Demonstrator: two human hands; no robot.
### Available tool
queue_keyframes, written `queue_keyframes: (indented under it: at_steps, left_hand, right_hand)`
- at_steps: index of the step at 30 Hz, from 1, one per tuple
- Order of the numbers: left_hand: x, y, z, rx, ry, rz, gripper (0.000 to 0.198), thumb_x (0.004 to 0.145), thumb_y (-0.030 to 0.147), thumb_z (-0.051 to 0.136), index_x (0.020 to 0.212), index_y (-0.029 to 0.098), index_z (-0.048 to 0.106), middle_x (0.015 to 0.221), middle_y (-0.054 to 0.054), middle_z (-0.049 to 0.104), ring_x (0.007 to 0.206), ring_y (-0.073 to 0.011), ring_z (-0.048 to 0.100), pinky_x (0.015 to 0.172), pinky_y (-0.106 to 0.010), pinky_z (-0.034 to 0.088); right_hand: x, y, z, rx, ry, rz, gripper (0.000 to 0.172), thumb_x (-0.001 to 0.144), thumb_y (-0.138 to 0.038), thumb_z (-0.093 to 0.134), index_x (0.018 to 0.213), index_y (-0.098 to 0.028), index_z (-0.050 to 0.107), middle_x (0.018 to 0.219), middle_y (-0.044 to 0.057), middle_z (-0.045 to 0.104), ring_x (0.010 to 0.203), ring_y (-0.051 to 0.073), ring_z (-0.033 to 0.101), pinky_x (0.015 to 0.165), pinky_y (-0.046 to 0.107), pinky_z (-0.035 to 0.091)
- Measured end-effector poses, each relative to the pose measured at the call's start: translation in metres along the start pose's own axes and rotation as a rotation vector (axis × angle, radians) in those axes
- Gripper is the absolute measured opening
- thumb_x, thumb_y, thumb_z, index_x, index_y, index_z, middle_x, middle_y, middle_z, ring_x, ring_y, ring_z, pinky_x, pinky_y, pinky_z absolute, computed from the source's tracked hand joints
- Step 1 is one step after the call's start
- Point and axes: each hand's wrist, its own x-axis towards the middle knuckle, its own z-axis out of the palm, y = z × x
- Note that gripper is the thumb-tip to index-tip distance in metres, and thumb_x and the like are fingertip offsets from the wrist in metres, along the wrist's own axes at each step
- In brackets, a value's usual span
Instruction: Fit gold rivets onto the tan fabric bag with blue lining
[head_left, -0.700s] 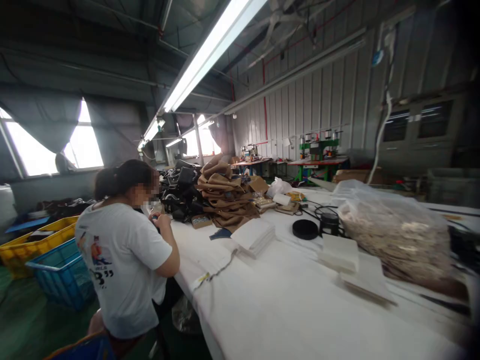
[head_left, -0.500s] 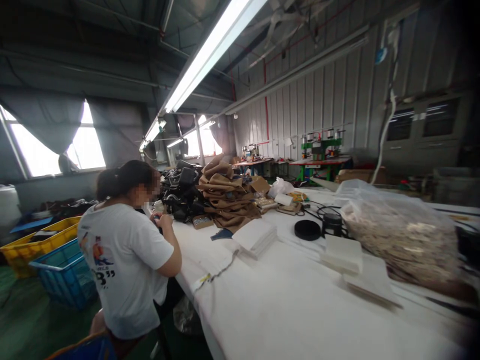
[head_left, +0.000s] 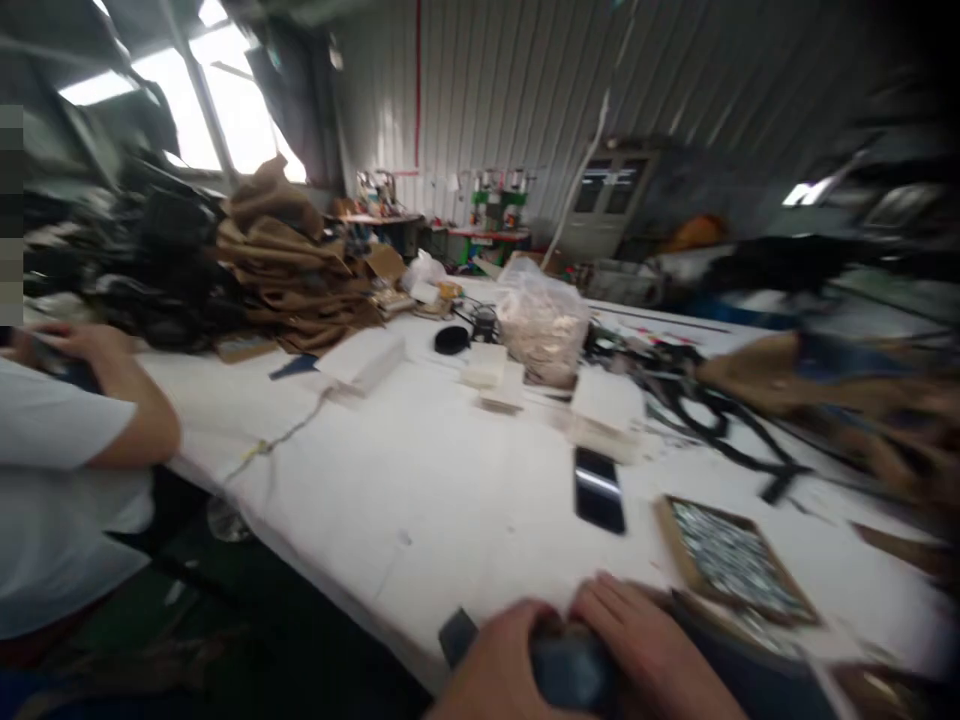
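Observation:
At the bottom of the head view, my left hand [head_left: 495, 662] curls round a dark blue-grey piece [head_left: 574, 672], thumb and fingers bent. My right hand [head_left: 649, 640] grips the same piece from the other side, its fingertips close to those of the left. Blur hides the piece's exact kind; it looks like cloth or soft leather. To the right of my hands sits a shallow cardboard box [head_left: 679, 560] holding many small shiny metal parts [head_left: 731, 555]. A black phone [head_left: 598, 490] lies flat on the white table beyond my hands.
A co-worker's arm [head_left: 135, 420] reaches over the table's left edge. Brown material [head_left: 292, 260] and black items [head_left: 172, 250] are heaped behind it. White stacks [head_left: 364, 360], a clear bag [head_left: 544, 315] and black straps [head_left: 705, 420] lie farther back and right.
My view has swung right and down. Both my hands with the dark piece, the phone and the box of metal parts have come into view; the co-worker has shifted to the left edge.

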Motion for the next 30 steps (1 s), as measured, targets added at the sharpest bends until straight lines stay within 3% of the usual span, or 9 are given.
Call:
queue_keyframes:
  at_steps: [1,2,4,9,17,25,30]
  left_hand:
    - [0.002,-0.007,0.001,-0.039,-0.027,-0.015,0.092,0.079,0.072,0.100,0.151,0.022,0.070,0.143,-0.015,0.074,0.133,-0.0402,0.070,0.120,-0.059,0.058]
    - [0.005,-0.013,0.001,-0.078,-0.035,-0.017,0.091,0.083,0.075,0.096,0.152,0.022,0.070,0.145,-0.014,0.074,0.136,-0.0397,0.069,0.124,-0.059,0.055]
    - [0.007,-0.021,0.001,-0.149,-0.039,0.067,0.077,0.094,0.078,0.084,0.148,0.023,0.073,0.142,-0.012,0.076,0.134,-0.0370,0.070,0.122,-0.054,0.054]
    - [0.001,-0.016,-0.001,-0.246,-0.114,0.217,0.052,0.105,0.065,0.079,0.141,0.028,0.075,0.138,-0.007,0.074,0.129,-0.0289,0.070,0.113,-0.042,0.054]
    - [-0.012,-0.002,0.009,-0.149,-0.093,0.313,0.038,0.104,0.053,0.084,0.134,0.032,0.073,0.128,-0.002,0.071,0.118,-0.0224,0.066,0.103,-0.036,0.052]
    - [-0.023,-0.005,0.013,-0.210,-0.165,0.283,0.035,0.111,0.044,0.077,0.144,0.037,0.073,0.135,-0.001,0.068,0.126,-0.0217,0.063,0.111,-0.037,0.050]
    - [-0.018,-0.005,0.014,-0.208,-0.197,0.182,0.018,0.113,0.041,0.072,0.114,0.027,0.083,0.110,-0.001,0.068,0.106,-0.0187,0.064,0.094,-0.033,0.047]
  right_hand:
    - [-0.034,0.010,-0.009,0.042,-0.053,0.007,0.023,0.075,-0.012,0.065,0.092,-0.027,0.069,0.088,0.010,0.065,0.084,0.033,0.065,0.074,0.046,0.050]
    - [-0.056,0.014,-0.015,0.110,-0.072,0.012,0.028,0.076,-0.006,0.060,0.097,-0.024,0.067,0.092,0.010,0.066,0.087,0.032,0.063,0.076,0.045,0.050]
    - [-0.073,0.014,-0.019,0.209,-0.043,0.010,0.034,0.082,0.001,0.053,0.105,-0.020,0.065,0.100,0.009,0.066,0.092,0.030,0.059,0.080,0.045,0.047]
    - [-0.072,0.006,-0.022,0.192,0.127,-0.046,0.022,0.111,-0.004,0.052,0.123,-0.014,0.067,0.116,0.012,0.071,0.098,0.029,0.058,0.088,0.044,0.045]
    - [-0.100,-0.001,-0.041,0.141,0.225,-0.104,0.028,0.124,-0.012,0.048,0.133,-0.004,0.073,0.131,0.020,0.075,0.103,0.031,0.065,0.086,0.045,0.047]
    - [-0.103,-0.008,-0.050,0.116,0.159,-0.091,0.031,0.126,-0.010,0.045,0.137,-0.005,0.073,0.138,0.019,0.075,0.103,0.030,0.065,0.088,0.046,0.047]
    - [-0.091,-0.011,-0.062,0.162,0.028,-0.070,0.031,0.125,-0.007,0.041,0.121,-0.010,0.072,0.123,0.013,0.075,0.100,0.027,0.061,0.088,0.043,0.047]
